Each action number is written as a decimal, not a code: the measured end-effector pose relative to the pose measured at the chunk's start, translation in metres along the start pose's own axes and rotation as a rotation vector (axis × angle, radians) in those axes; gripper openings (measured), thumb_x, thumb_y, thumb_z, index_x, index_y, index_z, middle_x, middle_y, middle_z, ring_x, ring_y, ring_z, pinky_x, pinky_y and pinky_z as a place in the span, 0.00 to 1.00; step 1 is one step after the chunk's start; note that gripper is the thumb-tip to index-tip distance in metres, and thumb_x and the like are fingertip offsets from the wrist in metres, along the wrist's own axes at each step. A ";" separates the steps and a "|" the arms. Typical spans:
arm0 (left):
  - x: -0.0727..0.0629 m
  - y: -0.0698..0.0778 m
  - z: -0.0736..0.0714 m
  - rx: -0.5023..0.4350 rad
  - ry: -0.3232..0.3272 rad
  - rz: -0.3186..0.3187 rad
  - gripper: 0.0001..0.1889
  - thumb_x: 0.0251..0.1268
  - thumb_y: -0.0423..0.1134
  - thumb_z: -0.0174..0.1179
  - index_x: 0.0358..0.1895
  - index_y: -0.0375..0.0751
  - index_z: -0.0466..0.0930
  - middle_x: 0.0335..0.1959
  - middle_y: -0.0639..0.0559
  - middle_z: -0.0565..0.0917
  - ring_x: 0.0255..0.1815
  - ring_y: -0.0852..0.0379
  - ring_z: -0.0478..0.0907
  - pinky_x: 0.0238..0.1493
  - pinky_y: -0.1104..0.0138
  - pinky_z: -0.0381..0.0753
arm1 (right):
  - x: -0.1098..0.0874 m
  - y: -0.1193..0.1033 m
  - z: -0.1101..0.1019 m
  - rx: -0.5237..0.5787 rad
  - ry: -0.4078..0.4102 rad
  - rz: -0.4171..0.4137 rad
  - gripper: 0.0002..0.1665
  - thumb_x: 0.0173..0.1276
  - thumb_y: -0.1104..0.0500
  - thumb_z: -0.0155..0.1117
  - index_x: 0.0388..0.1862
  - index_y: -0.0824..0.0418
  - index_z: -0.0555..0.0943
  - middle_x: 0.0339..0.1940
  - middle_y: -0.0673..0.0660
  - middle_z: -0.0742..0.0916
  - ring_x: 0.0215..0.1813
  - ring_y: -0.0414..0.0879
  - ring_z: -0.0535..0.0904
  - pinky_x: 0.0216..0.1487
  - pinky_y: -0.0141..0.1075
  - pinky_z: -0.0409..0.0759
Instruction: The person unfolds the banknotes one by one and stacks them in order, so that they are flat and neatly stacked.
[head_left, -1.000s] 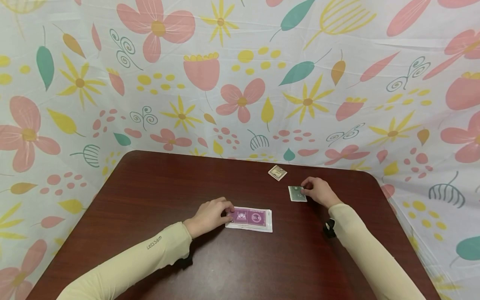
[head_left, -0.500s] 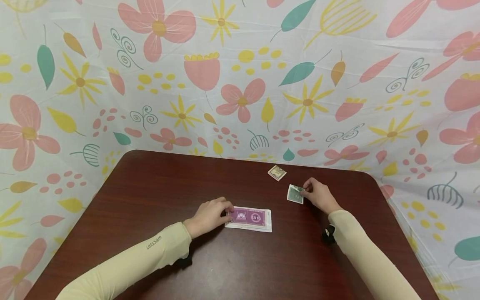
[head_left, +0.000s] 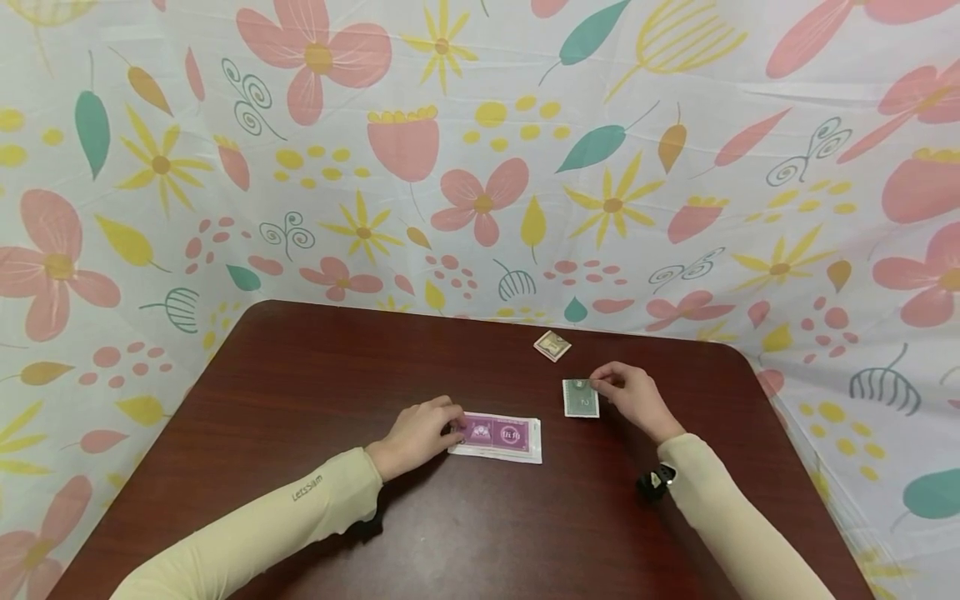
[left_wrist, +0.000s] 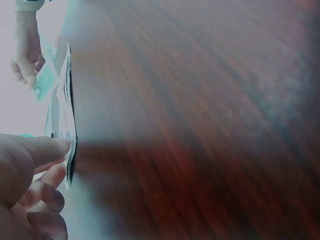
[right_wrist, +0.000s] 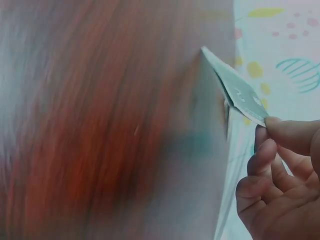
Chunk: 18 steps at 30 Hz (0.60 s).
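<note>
A stack of banknotes (head_left: 497,437) lies flat near the table's middle, a purple one in a clear white-edged sleeve on top. My left hand (head_left: 422,433) pinches its left end between thumb and fingers; the left wrist view shows the thumb (left_wrist: 50,149) at the layered edge. To the upper right, my right hand (head_left: 632,398) pinches a small green stamp-like slip (head_left: 581,400) by its upper right corner. In the right wrist view this slip (right_wrist: 239,90), marked with a 2, is tilted, held between thumb and fingertips.
A small brownish slip (head_left: 552,345) lies near the far table edge, beyond the green one. The dark red wooden table (head_left: 337,358) meets a white flower-print cloth (head_left: 480,200) behind and at the sides.
My right hand has moved slightly left and towards me with the green slip, which has turned in its grip. The left hand and the banknote stack stay about where they were.
</note>
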<state>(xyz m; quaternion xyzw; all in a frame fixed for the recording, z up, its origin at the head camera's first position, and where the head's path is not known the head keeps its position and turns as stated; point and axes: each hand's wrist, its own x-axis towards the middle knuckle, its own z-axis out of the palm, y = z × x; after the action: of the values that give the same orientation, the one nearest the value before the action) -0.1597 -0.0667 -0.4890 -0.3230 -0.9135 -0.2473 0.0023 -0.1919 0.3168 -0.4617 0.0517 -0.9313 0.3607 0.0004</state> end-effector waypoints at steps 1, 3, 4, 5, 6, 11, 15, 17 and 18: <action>0.000 0.000 0.000 0.002 0.003 0.006 0.05 0.68 0.40 0.71 0.43 0.48 0.87 0.38 0.55 0.82 0.35 0.59 0.82 0.34 0.62 0.81 | -0.001 -0.003 0.001 0.003 0.000 -0.010 0.06 0.76 0.60 0.65 0.45 0.62 0.86 0.38 0.57 0.88 0.35 0.47 0.78 0.35 0.37 0.77; 0.000 0.000 0.000 0.002 0.007 0.013 0.04 0.68 0.39 0.71 0.43 0.47 0.87 0.38 0.55 0.82 0.35 0.59 0.82 0.34 0.62 0.81 | -0.003 -0.008 0.002 0.009 -0.004 -0.025 0.06 0.76 0.61 0.66 0.45 0.62 0.86 0.38 0.57 0.88 0.36 0.48 0.78 0.36 0.38 0.76; 0.000 0.000 0.000 0.003 0.008 0.014 0.04 0.68 0.39 0.71 0.43 0.47 0.87 0.38 0.55 0.82 0.35 0.59 0.82 0.34 0.62 0.81 | -0.003 -0.011 0.004 0.014 -0.007 -0.031 0.05 0.76 0.61 0.66 0.45 0.61 0.86 0.38 0.56 0.88 0.37 0.48 0.77 0.37 0.38 0.76; 0.000 0.000 0.001 0.005 0.008 0.015 0.04 0.68 0.39 0.71 0.42 0.48 0.87 0.38 0.55 0.82 0.35 0.59 0.82 0.34 0.62 0.81 | -0.004 -0.013 0.005 0.020 -0.009 -0.035 0.05 0.76 0.61 0.66 0.44 0.61 0.87 0.38 0.56 0.88 0.37 0.49 0.77 0.37 0.38 0.75; 0.000 -0.001 0.001 0.008 0.009 0.014 0.04 0.68 0.39 0.71 0.42 0.48 0.87 0.37 0.55 0.82 0.35 0.59 0.82 0.34 0.62 0.81 | -0.004 -0.016 0.007 0.026 -0.012 -0.037 0.05 0.75 0.62 0.66 0.44 0.61 0.87 0.38 0.55 0.88 0.37 0.48 0.77 0.38 0.38 0.75; -0.001 0.000 0.002 0.014 0.022 0.016 0.03 0.68 0.39 0.71 0.42 0.49 0.87 0.37 0.57 0.82 0.35 0.61 0.82 0.34 0.63 0.81 | -0.005 -0.030 0.015 0.053 -0.039 -0.074 0.03 0.74 0.62 0.68 0.42 0.61 0.87 0.35 0.54 0.88 0.37 0.46 0.77 0.38 0.35 0.75; 0.000 0.003 0.001 -0.007 0.033 0.014 0.03 0.69 0.41 0.70 0.41 0.49 0.87 0.37 0.58 0.81 0.34 0.61 0.81 0.34 0.64 0.80 | -0.006 -0.042 0.023 0.062 -0.065 -0.115 0.03 0.72 0.63 0.69 0.40 0.62 0.87 0.34 0.53 0.88 0.35 0.44 0.78 0.38 0.34 0.75; 0.002 0.005 0.001 -0.025 0.036 0.011 0.02 0.70 0.41 0.69 0.41 0.49 0.87 0.37 0.58 0.82 0.34 0.62 0.80 0.34 0.64 0.80 | -0.006 -0.048 0.026 0.068 -0.080 -0.133 0.03 0.72 0.62 0.70 0.40 0.62 0.87 0.34 0.53 0.88 0.36 0.43 0.78 0.39 0.33 0.76; 0.003 0.006 0.001 -0.035 0.040 0.010 0.03 0.70 0.41 0.69 0.41 0.48 0.87 0.37 0.59 0.82 0.34 0.62 0.80 0.34 0.64 0.79 | -0.006 -0.051 0.028 0.072 -0.088 -0.145 0.03 0.72 0.62 0.70 0.39 0.63 0.87 0.34 0.52 0.88 0.36 0.43 0.79 0.39 0.33 0.76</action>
<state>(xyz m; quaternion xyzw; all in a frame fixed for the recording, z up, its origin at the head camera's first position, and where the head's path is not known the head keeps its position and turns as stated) -0.1584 -0.0610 -0.4866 -0.3224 -0.9072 -0.2698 0.0160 -0.1802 0.2610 -0.4484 0.1346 -0.9107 0.3903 -0.0163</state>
